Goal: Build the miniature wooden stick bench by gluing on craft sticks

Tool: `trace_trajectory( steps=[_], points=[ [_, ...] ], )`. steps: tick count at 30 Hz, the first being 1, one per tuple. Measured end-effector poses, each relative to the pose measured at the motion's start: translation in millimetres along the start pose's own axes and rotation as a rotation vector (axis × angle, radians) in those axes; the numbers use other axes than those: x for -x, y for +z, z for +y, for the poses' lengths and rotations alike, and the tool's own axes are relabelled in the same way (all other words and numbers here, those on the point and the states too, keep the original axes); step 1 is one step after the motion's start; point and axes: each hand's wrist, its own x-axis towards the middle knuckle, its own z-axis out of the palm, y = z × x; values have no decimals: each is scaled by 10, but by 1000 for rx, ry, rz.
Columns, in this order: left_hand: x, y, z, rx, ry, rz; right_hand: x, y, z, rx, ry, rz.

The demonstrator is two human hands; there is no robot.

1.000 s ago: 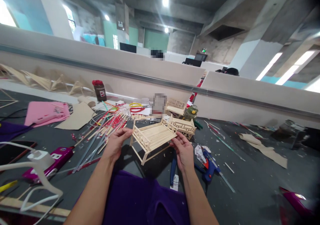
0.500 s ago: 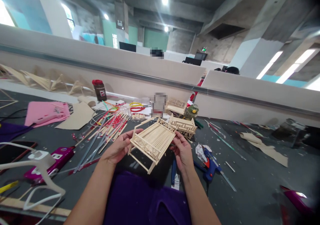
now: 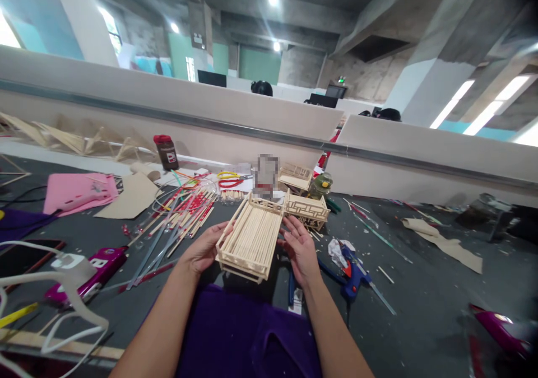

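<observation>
A miniature bed made of thin wooden sticks [image 3: 252,232] is in the middle of the view, its slatted top facing up and its low railed end toward me. My left hand [image 3: 207,249] grips its left side, thumb near the edge. At its right side is my right hand [image 3: 301,252], with fingers and thumb against the edge; part of their contact is hidden. Just behind the bed stand a lattice-sided stick model [image 3: 309,210] and another small wooden model [image 3: 295,176].
Red-tipped sticks [image 3: 199,210] and pliers [image 3: 231,181] lie left and behind. A blue glue gun [image 3: 355,277] rests at right, beside crumpled paper [image 3: 335,252]. Further out are a red-lidded bottle [image 3: 166,153], a green-lidded jar [image 3: 321,185], a magenta device [image 3: 88,277] and white cables [image 3: 79,302].
The bed has been turned and levelled, so its slatted top now points more straight away from me. Both hands have shifted slightly with it, and the right fingers look straighter.
</observation>
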Motion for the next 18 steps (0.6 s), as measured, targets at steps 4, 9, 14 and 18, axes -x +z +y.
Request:
trace_trajectory(
  steps=[4,9,14,18],
  points=[
    [-34,-30,-51,-16,-49,-28,-7,-11,51,-32,20,-34],
    [-38,-34,-40,95,-21,3,8,24,45,-47,43,-46],
    [-50,2,-28,182,90,80,23,51,-43,4,-29,22],
    [-122,49,-73,237,189,164,16,34,-57,74,-111,101]
  ],
)
